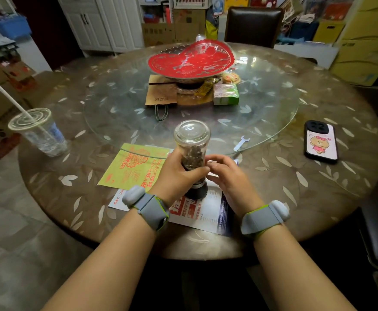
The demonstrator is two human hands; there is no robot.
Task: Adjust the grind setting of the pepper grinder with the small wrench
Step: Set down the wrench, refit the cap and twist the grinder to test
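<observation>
Right now the pepper grinder (192,158) stands upside down near the front edge of the round desk (318,180), black grinding end down on a printed leaflet (206,212), clear glass base pointing up, peppercorns visible inside. Left hand (179,176) grips the glass body from the left, fingers curled round it. Right hand (226,173) sits just beside the grinder on its right, fingers loosely bent toward the glass with the fingertips at or very near it; it holds nothing, and real contact can't be told. Both wrists wear grey bands with green trim.

Small wrench (240,143) lies flat on the desk to the right of and beyond the grinder, at the rim of the glass turntable (273,113), apart from both hands, untouched.

Yellow-green flyer (134,167) with red print lies left of the grinder, partly under the turntable edge. Plastic cup (39,133) with lid and straw stands at the left side of the desk. Phone (320,142) in a pink cartoon case lies face down at the right side, well apart from the wrench. On the turntable: red patterned dish (190,61) in the middle, brown paper bag (161,93) under it, green box (226,95) and snack packets beside it. Dark chair (253,25) stands at the far side.
</observation>
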